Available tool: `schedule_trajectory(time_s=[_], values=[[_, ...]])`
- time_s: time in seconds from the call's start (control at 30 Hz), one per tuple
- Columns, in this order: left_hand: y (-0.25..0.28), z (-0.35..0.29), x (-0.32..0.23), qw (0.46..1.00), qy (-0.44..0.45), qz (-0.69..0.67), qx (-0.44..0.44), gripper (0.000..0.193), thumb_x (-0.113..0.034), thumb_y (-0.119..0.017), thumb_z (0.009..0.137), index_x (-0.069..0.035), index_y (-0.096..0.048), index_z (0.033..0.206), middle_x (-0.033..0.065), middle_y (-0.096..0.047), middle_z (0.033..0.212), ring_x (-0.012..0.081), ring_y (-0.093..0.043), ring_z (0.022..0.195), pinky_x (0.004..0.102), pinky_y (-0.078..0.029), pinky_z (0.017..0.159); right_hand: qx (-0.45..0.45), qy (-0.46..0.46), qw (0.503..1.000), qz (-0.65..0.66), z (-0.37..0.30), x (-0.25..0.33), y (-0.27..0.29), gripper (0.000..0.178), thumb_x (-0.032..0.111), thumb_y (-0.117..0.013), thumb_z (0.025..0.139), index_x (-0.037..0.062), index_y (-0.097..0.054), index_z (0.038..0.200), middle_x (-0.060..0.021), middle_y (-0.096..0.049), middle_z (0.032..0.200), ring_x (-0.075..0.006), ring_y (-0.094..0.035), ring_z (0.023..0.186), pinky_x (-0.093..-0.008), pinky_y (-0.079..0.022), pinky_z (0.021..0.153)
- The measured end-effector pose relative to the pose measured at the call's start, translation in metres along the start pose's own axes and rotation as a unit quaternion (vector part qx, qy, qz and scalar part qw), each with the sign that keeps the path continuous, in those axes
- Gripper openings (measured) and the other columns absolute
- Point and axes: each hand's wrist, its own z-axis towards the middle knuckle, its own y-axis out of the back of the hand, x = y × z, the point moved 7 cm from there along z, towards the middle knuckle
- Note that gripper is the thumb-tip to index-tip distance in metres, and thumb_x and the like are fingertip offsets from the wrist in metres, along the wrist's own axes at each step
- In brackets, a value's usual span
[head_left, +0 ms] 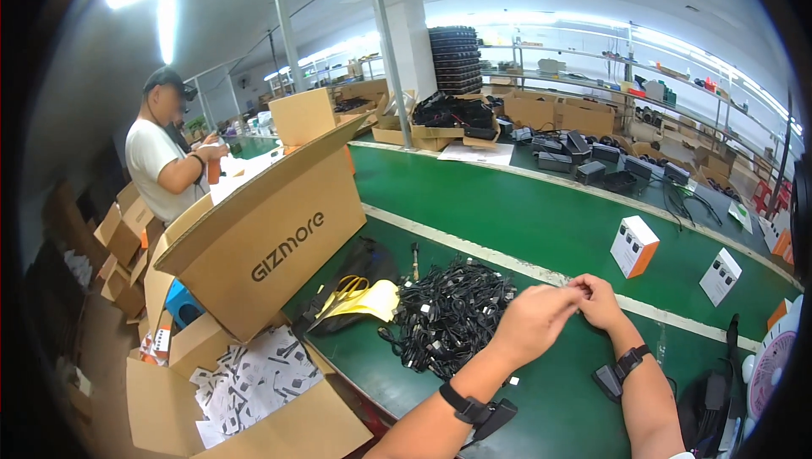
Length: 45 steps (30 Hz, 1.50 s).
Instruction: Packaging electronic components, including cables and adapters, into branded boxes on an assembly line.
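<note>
Room: a brightly lit workshop is stretching away behind a smooth green worktop [562,408], with long metal shelves [584,82] lining the far side.
Cable heap: a tangled pile of thin black plastic-coated cables with pale plug ends [452,311] is lying on the worktop, just left of the hands.
Cable handling: each cable is probably feeling light, flexible and slightly grippy, with stiffer plugs; the snarl is likely resisting a tug on one loose strand, so the gathered middle or the plug's moulded collar is offering the safer hold.
Left hand: the bare left hand [539,321] is hovering right of the heap, fingers curled and meeting the other hand's; whether they are pinching anything small cannot be told.
Right hand: the bare right hand [602,302] is facing it with bent fingers; its grip is also hidden.
Left of the heap: yellow-handled scissors [345,291] are lying by a crumpled yellow sheet [378,299].
Near left: an open brown cardboard carton [338,427] is holding printed paper leaflets [262,379].
Far left: a larger brown carton [279,235] is standing tilted, and a co-worker in a white shirt [156,154] is working beyond it.
Far right: two small white-and-orange boxes [633,247] are standing on the green belt [474,197].
Near right: a pink-and-white fan [774,366] is sitting at the edge.
</note>
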Motion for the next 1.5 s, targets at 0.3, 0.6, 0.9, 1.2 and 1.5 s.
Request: schedule_trajectory(time_s=[0.3,0.6,0.9,1.2,1.5], values=[[0.006,-0.011,0.031,0.991,0.112,0.014,-0.077,0.027,-0.005,-0.082,0.085,-0.003,-0.068,0.108,0.0100,-0.070,0.093,0.0225,-0.072,0.083,0.0335,-0.058,0.074,0.072,0.026,0.929,0.362,-0.011,0.062,-0.022,0.037,0.017,-0.076,0.094,0.0031,-0.068,0.128,-0.0042,-0.072,0.109,-0.0110,-0.067,0.097,-0.0267,-0.053,0.087],[-0.003,-0.019,0.053,0.984,0.154,0.086,-0.024,0.029,-0.012,-0.084,0.084,-0.003,-0.069,0.106,0.0064,-0.060,0.082,0.0171,-0.060,0.069,0.0302,-0.052,0.063,0.158,-0.061,0.941,0.293,-0.009,0.021,-0.052,0.021,0.023,-0.075,0.100,0.0048,-0.072,0.111,-0.0017,-0.072,0.103,-0.0102,-0.066,0.092,-0.0282,-0.055,0.083],[-0.022,-0.029,0.065,0.964,0.236,0.067,0.103,0.025,-0.019,-0.087,0.084,-0.003,-0.072,0.096,0.0065,-0.064,0.077,0.0174,-0.061,0.063,0.0318,-0.052,0.061,0.092,0.024,0.962,0.257,-0.005,0.050,-0.018,0.019,0.013,-0.077,0.097,0.0053,-0.067,0.112,-0.0015,-0.069,0.107,-0.0105,-0.065,0.096,-0.0283,-0.054,0.090],[-0.045,-0.050,0.050,0.937,0.203,0.060,0.277,0.023,-0.022,-0.081,0.086,-0.006,-0.072,0.098,0.0132,-0.068,0.080,0.0327,-0.068,0.075,0.0415,-0.054,0.068,-0.216,0.466,0.854,0.078,-0.151,0.296,0.088,0.042,0.029,-0.087,0.082,0.0076,-0.061,0.108,-0.0111,-0.061,0.111,-0.0241,-0.060,0.103,-0.0370,-0.049,0.093],[-0.051,-0.023,0.071,0.947,0.169,0.042,0.269,0.026,-0.015,-0.082,0.085,0.000,-0.072,0.103,0.0111,-0.061,0.070,0.0219,-0.058,0.064,0.0365,-0.049,0.061,-0.307,0.339,0.889,0.039,-0.198,0.211,0.053,0.040,0.036,-0.076,0.092,0.0101,-0.056,0.115,-0.0110,-0.056,0.118,-0.0262,-0.056,0.106,-0.0380,-0.049,0.087]])
